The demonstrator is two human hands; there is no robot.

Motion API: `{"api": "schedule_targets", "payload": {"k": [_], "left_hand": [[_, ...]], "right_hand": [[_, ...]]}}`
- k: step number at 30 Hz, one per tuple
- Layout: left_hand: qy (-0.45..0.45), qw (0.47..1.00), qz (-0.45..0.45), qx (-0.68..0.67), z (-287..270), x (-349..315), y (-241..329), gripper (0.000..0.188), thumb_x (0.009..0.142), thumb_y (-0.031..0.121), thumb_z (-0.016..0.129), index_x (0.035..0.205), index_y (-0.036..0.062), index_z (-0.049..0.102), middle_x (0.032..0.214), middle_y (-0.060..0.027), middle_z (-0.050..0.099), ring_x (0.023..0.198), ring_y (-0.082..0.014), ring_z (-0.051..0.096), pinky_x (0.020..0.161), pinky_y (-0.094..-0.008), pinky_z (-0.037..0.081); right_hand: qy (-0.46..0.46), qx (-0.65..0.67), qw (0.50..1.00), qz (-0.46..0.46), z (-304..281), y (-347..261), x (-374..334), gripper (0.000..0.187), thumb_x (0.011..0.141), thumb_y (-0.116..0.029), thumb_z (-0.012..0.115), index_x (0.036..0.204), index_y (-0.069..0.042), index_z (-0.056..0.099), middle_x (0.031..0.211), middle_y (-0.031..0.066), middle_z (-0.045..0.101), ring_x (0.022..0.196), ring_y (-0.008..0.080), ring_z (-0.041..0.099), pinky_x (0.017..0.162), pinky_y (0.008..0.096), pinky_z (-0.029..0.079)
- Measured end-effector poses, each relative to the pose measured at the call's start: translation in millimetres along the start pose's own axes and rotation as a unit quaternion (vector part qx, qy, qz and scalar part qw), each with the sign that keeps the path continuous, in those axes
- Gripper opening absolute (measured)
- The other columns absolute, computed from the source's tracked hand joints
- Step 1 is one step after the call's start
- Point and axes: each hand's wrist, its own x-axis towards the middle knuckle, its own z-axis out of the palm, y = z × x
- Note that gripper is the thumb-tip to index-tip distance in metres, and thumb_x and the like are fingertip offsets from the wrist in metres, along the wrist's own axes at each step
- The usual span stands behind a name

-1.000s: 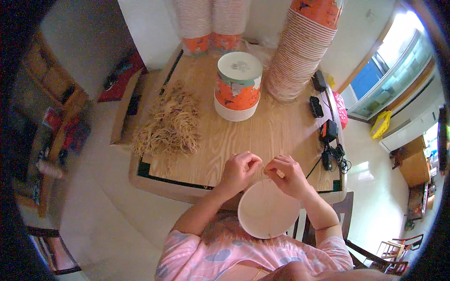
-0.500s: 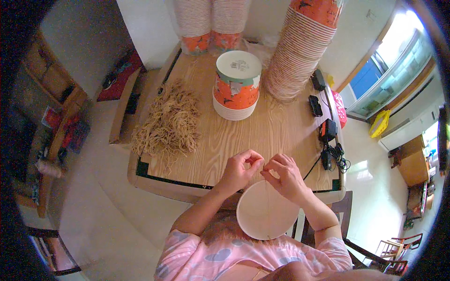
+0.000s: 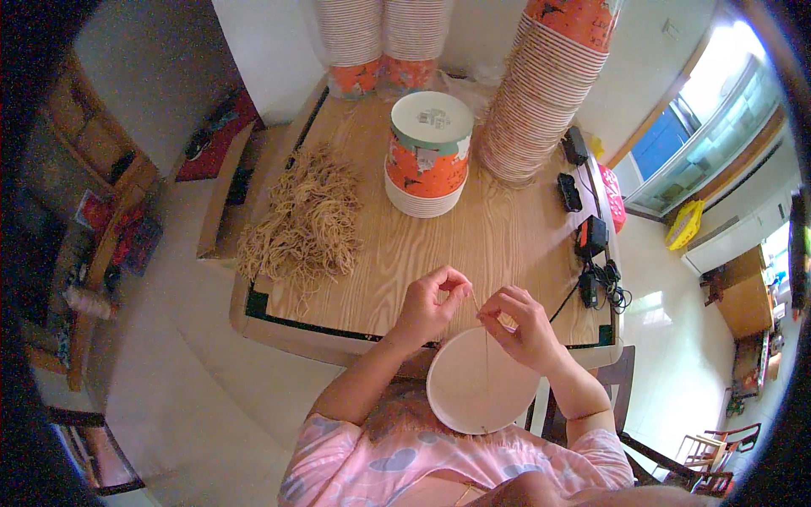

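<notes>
Low in the frame's centre, your left hand (image 3: pixel 429 306) and right hand (image 3: pixel 519 325) each pinch a thin tan string (image 3: pixel 484 338) over the white paper bowl (image 3: pixel 473 390) at the wooden table (image 3: pixel 515 245) edge.

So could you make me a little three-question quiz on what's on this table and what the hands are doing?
1. True or false: the pile of tan strings lies left of the short stack of cups.
2. What do the left hand and right hand hold between them?
A) scissors B) a thin string C) a spoon
3. What sits below the hands, open side up?

Key: 1 true; 2 B, the thin string; 3 a white paper bowl.
</notes>
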Motion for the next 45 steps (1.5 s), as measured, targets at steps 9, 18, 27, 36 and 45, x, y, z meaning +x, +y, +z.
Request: {"api": "schedule_targets", "payload": {"k": [9,18,27,36,45], "left_hand": [[-0.061,0.972,-0.083,-0.209,2.0,-1.9,-15.8,0.017,0.085,0.014,0.061,0.097,0.0028,0.057,0.081,-0.0025,0.062,0.075,-0.0105,0.059,0.072,-0.0261,0.048],[-0.179,0.969,-0.099,-0.141,1.9,-2.7,-2.8,0.022,0.082,0.017,0.065,0.1,0.0043,0.061,0.086,-0.0023,0.063,0.083,-0.0091,0.058,0.08,-0.0254,0.045],[-0.159,0.981,-0.014,-0.11,4.0,-4.3,23.7,0.018,0.081,0.018,0.066,0.095,0.006,0.062,0.085,-0.0026,0.059,0.078,-0.0106,0.056,0.071,-0.0259,0.045],[-0.082,0.995,0.004,-0.049,3.3,-8.9,19.9,0.012,0.078,0.01,0.068,0.082,0.0022,0.059,0.082,-0.0039,0.054,0.072,-0.0108,0.053,0.063,-0.0249,0.046],[-0.051,0.996,-0.014,-0.066,3.1,-20.6,5.3,0.011,0.076,0.011,0.07,0.081,0.0047,0.062,0.082,-0.003,0.056,0.071,-0.0096,0.052,0.065,-0.0223,0.044]], "right_hand": [[0.012,0.181,0.971,0.157,4.3,11.7,-2.6,0.005,0.082,0.001,0.058,0.086,0.0,0.057,0.079,0.0044,0.06,0.078,0.0117,0.058,0.071,0.026,0.047],[0.055,0.348,0.922,0.161,-4.2,6.6,0.0,0.003,0.086,-0.002,0.056,0.088,-0.001,0.053,0.081,0.0051,0.059,0.074,0.0118,0.057,0.067,0.0264,0.048],[-0.015,0.458,0.864,0.206,-22.5,-6.5,-2.0,0.008,0.09,-0.01,0.053,0.089,-0.003,0.049,0.071,0.0026,0.054,0.06,0.0109,0.054,0.052,0.0233,0.046],[0.111,0.159,0.971,0.136,-14.4,-16.5,-1.9,0.004,0.084,-0.002,0.059,0.085,-0.004,0.056,0.06,-0.0059,0.042,0.052,0.0011,0.033,0.044,0.0188,0.024],[0.075,0.092,0.983,0.139,-5.0,-7.4,-5.8,0.004,0.082,-0.002,0.061,0.087,-0.004,0.06,0.056,-0.0049,0.043,0.049,0.0017,0.035,0.043,0.0199,0.026]]}}
